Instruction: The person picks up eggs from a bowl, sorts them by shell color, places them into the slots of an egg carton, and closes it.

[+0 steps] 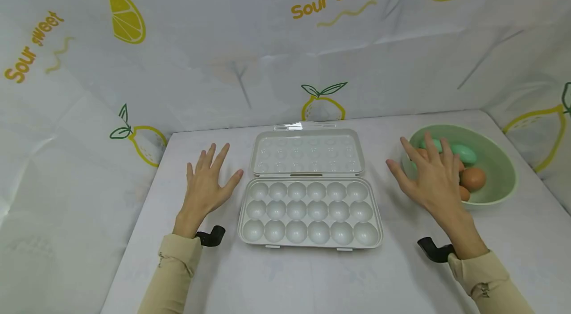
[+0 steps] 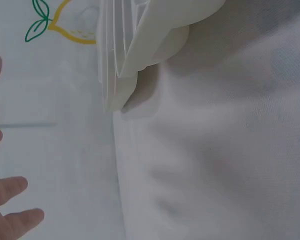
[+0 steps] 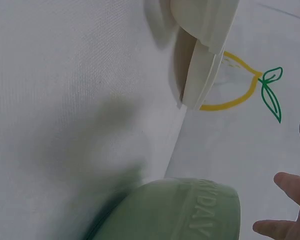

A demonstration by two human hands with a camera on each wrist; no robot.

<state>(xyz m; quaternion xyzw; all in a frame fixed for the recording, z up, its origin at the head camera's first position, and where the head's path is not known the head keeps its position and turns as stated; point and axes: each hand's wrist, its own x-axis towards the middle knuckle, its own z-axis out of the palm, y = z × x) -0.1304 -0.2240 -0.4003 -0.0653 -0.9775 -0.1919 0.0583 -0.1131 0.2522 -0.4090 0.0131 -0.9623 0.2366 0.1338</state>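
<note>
In the head view a white egg box (image 1: 308, 253) lies with its lid (image 1: 308, 151) folded back, its rows of round hollows bare. My left hand (image 1: 206, 186) hovers to the left of the box, fingers spread, holding nothing. On the other side my right hand (image 1: 432, 180) is spread over the near left part of a pale green bowl (image 1: 497, 175), also holding nothing. Inside the bowl are several brown eggs (image 1: 473, 179) and green eggs (image 1: 464, 154), some hidden behind the right hand. The right wrist view shows the outside of the bowl (image 3: 175, 212) below the fingers.
A white cloth with lemon prints covers the table (image 1: 276, 284) and the wall (image 1: 200, 46) behind it. Each wrist wears a black strap mount, one on the left (image 1: 211, 236) and one on the right (image 1: 434, 249).
</note>
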